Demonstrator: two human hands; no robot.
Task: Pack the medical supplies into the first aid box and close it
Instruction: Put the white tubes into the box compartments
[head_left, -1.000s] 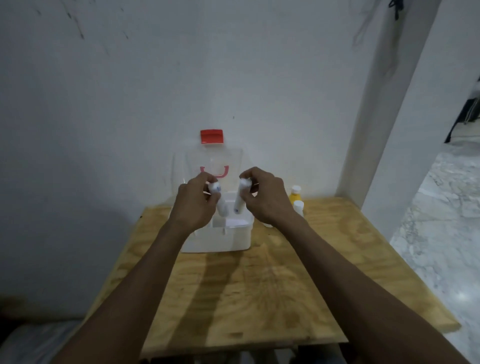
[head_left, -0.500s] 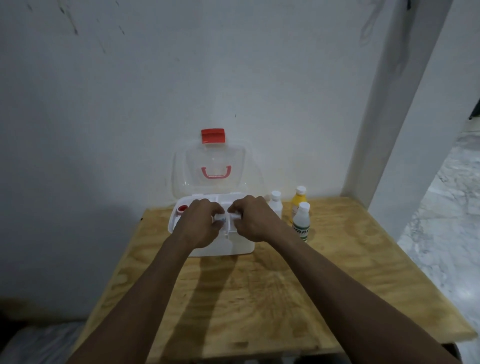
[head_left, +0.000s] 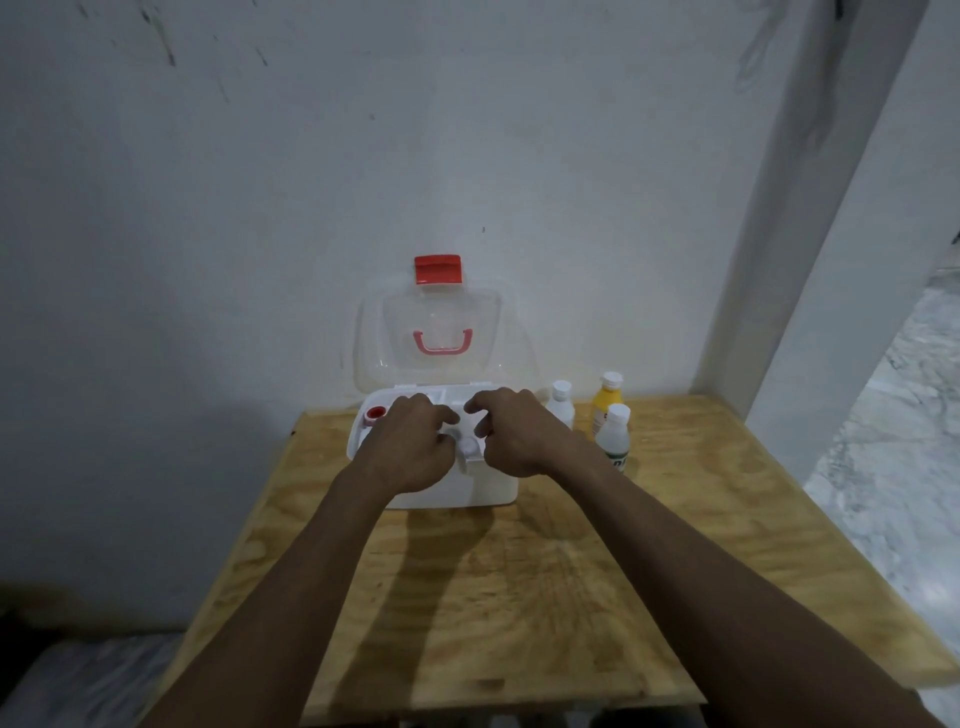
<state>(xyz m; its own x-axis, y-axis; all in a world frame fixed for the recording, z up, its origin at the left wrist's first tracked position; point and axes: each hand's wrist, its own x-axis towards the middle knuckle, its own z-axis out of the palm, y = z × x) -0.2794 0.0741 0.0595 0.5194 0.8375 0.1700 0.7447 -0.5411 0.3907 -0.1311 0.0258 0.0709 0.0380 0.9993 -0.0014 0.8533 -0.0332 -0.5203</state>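
Observation:
The white first aid box (head_left: 498, 488) stands at the back of the wooden table, its clear lid (head_left: 441, 317) upright against the wall with a red latch (head_left: 438, 269) on top. Both my hands hover low over the open box. My left hand (head_left: 410, 447) and my right hand (head_left: 511, 436) have their fingers apart. Between them a white tube (head_left: 469, 447) lies in the box, its cap end showing. A red-capped item (head_left: 375, 413) sits in the box's left compartment. The hands hide the other contents.
Three bottles stand right of the box: a small white one (head_left: 562, 402), a yellow one (head_left: 607, 402) and a clear one with a green label (head_left: 614, 441). The plywood table (head_left: 493, 597) meets the wall behind; a pillar (head_left: 779, 260) rises at the right.
Both hands came down from above the box, each carrying a white tube, into the box. Their fingers have now spread off the tubes.

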